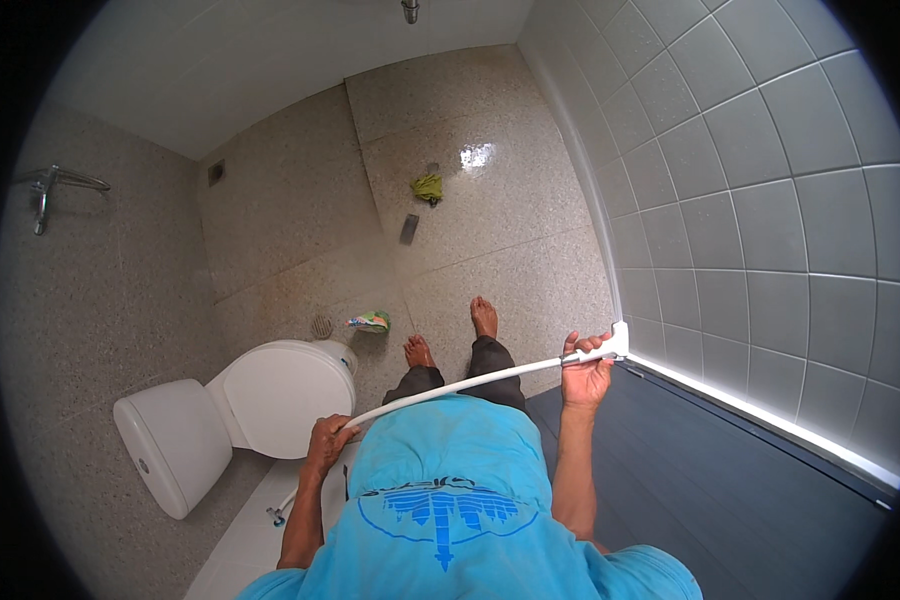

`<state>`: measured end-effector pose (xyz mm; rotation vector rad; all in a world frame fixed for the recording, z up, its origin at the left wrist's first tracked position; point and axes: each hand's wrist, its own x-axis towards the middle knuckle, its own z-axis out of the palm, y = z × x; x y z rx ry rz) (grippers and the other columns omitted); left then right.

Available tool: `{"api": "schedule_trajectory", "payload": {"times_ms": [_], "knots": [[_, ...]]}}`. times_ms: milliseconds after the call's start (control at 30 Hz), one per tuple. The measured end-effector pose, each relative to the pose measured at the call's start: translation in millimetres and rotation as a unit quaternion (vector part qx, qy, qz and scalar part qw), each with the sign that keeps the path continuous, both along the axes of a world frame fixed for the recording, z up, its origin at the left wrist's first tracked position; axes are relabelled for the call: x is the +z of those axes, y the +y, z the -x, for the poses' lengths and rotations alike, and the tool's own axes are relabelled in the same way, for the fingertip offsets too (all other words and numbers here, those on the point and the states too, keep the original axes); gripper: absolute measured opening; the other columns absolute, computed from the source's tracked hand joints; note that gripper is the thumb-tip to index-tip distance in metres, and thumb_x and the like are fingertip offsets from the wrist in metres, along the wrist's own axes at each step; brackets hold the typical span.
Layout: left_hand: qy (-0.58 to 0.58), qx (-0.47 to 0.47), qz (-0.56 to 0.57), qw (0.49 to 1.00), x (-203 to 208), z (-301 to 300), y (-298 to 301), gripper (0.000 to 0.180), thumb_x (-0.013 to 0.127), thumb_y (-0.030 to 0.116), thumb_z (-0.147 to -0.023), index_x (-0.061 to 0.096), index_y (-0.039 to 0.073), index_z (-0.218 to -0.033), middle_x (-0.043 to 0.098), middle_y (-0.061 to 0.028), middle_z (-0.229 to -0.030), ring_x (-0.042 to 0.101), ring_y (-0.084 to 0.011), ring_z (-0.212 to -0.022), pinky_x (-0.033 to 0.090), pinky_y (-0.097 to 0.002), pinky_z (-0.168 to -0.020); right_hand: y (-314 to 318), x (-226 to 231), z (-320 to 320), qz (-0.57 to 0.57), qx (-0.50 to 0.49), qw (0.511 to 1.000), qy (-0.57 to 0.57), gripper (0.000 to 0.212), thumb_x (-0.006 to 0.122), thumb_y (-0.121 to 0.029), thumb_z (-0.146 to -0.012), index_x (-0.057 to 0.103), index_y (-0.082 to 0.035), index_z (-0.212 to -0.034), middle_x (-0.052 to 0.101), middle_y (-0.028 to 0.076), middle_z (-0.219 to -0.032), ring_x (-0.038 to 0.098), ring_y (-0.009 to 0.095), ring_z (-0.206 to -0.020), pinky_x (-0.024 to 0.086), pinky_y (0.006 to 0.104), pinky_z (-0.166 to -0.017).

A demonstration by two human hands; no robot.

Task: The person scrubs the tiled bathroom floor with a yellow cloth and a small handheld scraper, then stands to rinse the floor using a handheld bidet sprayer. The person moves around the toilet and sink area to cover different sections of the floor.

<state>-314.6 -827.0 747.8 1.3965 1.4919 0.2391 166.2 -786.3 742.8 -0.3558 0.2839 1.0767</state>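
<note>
My right hand [585, 382] is closed around the handle of a white bidet sprayer [619, 342], held out to the right near the tiled wall. From the handle a white hose [455, 388] runs in a shallow curve across the front of my blue shirt. My left hand [328, 442] grips that hose beside the toilet [282, 398], whose white lid is down. Below the left hand the hose continues toward a small metal valve [276, 517], partly hidden by my forearm. Whether water leaves the nozzle, I cannot tell.
On the wet speckled floor [490, 215] ahead lie a yellow-green cloth [428, 188] and a dark flat block [410, 229]. A colourful packet [370, 321] and a round drain [321, 326] are near the toilet. A metal tap fixture [42, 195] juts from the left wall; grey tiles [750, 180] cover the right.
</note>
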Motion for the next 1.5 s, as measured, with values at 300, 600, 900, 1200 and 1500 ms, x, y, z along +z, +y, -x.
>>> {"api": "schedule_trajectory", "payload": {"times_ms": [300, 600, 900, 1200, 1500], "knots": [[0.013, 0.003, 0.023, 1.0, 1.9, 5.8, 1.7, 0.023, 0.072, 0.022, -0.084, 0.073, 0.001, -0.092, 0.068, -0.0128, -0.078, 0.063, -0.0245, -0.07, 0.048, -0.0354, -0.066, 1.6, -14.2, -1.1, 0.034, 0.019, 0.999, 0.023, 0.05, 0.081, -0.013, -0.069, 0.061, -0.006, -0.114, 0.057, 0.004, -0.092, 0.055, 0.02, -0.086, 0.035, 0.0487, -0.111], [0.002, -0.017, -0.017, 1.0, -6.2, 7.3, -4.1, 0.023, 0.071, 0.021, -0.084, 0.072, 0.0, -0.093, 0.068, -0.0144, -0.079, 0.063, -0.0253, -0.071, 0.047, -0.0358, -0.067, -0.5, -20.7, -3.4, 0.008, 0.033, 0.999, 0.008, 0.052, 0.082, -0.014, -0.068, 0.061, -0.007, -0.115, 0.057, 0.002, -0.092, 0.055, 0.019, -0.086, 0.036, 0.0489, -0.111], [0.002, -0.014, -0.016, 1.0, -2.2, 3.1, -4.7, 0.023, 0.072, 0.021, -0.083, 0.073, 0.0, -0.091, 0.068, -0.0145, -0.08, 0.063, -0.0259, -0.071, 0.047, -0.0359, -0.067, -4.3, -26.7, -4.7, -0.002, 0.033, 0.999, 0.011, 0.053, 0.082, -0.016, -0.07, 0.06, -0.007, -0.117, 0.058, 0.004, -0.095, 0.055, 0.021, -0.088, 0.037, 0.0499, -0.11], [0.018, 0.02, 0.027, 0.999, -12.4, 12.9, -20.5, 0.021, 0.072, 0.019, -0.083, 0.072, -0.001, -0.091, 0.068, -0.0142, -0.079, 0.061, -0.0248, -0.069, 0.047, -0.0352, -0.066, -1.5, -39.8, -2.2, 0.0, 0.076, 0.996, 0.037, 0.042, 0.076, -0.018, -0.079, 0.06, -0.007, -0.116, 0.058, 0.006, -0.094, 0.057, 0.023, -0.086, 0.039, 0.051, -0.107], [0.012, -0.003, 0.017, 1.0, -4.9, 11.3, -37.1, 0.021, 0.071, 0.018, -0.084, 0.072, -0.001, -0.092, 0.067, -0.0145, -0.078, 0.061, -0.0244, -0.07, 0.045, -0.0357, -0.066, -0.9, -56.6, -8.3, 0.071, 0.105, 0.989, 0.079, 0.033, 0.063, -0.025, -0.088, 0.061, -0.006, -0.115, 0.059, 0.009, -0.093, 0.057, 0.026, -0.086, 0.041, 0.0535, -0.104]]}}
